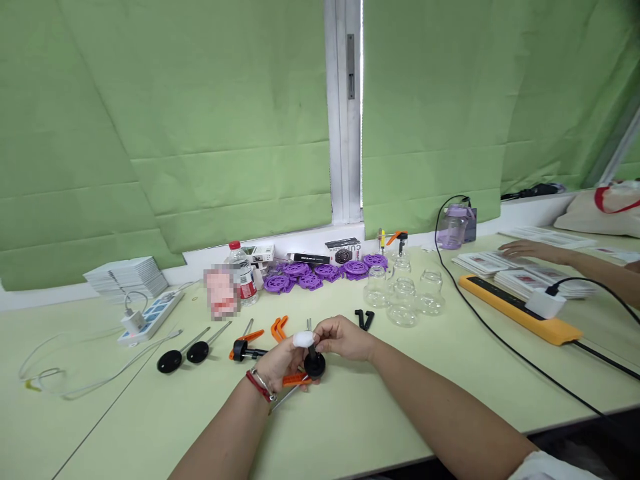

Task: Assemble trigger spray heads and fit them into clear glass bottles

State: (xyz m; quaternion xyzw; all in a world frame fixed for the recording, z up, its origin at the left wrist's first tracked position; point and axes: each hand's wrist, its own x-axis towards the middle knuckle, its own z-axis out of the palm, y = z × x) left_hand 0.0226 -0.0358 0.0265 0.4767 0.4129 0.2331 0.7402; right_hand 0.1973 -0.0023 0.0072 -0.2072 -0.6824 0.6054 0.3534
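Near the table's front, my left hand (280, 363), its thumb tip wrapped in white, is closed round a black stem-shaped part with a round cap (315, 365). My right hand (345, 338) pinches the upper end of this same part, by a thin metal shaft. An orange handle (297, 379) and a metal rod show just under the left hand; whether they are held or lying there I cannot tell. Left of my hands lie another black part with a round end (241, 351) and orange handles (280, 328). Two small black angled pieces (365, 320) lie beyond my right hand.
Black discs on metal rods (170, 361) lie left. Purple wheel-shaped pieces (326, 272) and a water bottle (247, 280) are at the back. Clear jars (403, 303) stand right, before a black cable and an orange power strip (515, 310). Another person's hand (530, 251) rests on papers.
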